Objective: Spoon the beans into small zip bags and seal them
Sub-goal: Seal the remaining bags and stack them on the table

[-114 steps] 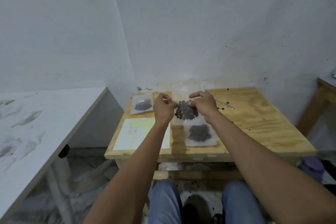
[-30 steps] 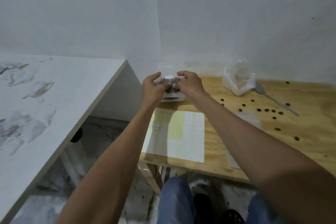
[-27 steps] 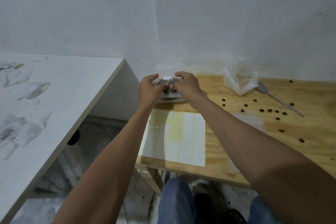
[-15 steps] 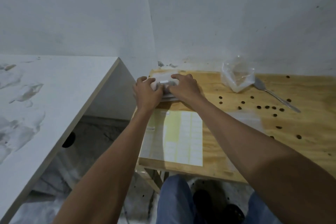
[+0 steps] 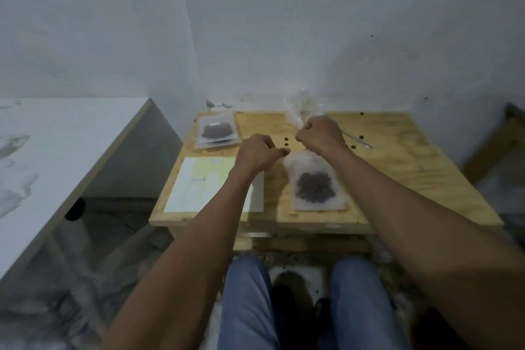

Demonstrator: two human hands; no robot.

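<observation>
A clear zip bag [image 5: 315, 186] with a dark heap of beans lies flat near the front of the wooden table [image 5: 397, 173]. My left hand [image 5: 257, 153] hovers left of the bag's top edge, fingers loosely curled, thumb tip close to its upper-left corner, holding nothing. My right hand [image 5: 319, 133] is curled into a fist just behind the bag's top, with nothing visible in it. A stack of filled bags [image 5: 217, 132] lies at the table's back left corner. The spoon [image 5: 358, 140] rests behind my right hand. Loose beans [image 5: 286, 139] lie scattered between my hands.
A crumpled clear plastic bag [image 5: 301, 106] stands against the wall behind my right hand. A pale sheet of labels [image 5: 199, 187] lies at the front left. A white table [image 5: 56, 150] stands to the left, a wooden frame [image 5: 508, 128] to the right. My knees are below the table edge.
Both hands have let go of the filled bag on the back-left stack and moved right and nearer, to the top of the bag of beans at the front.
</observation>
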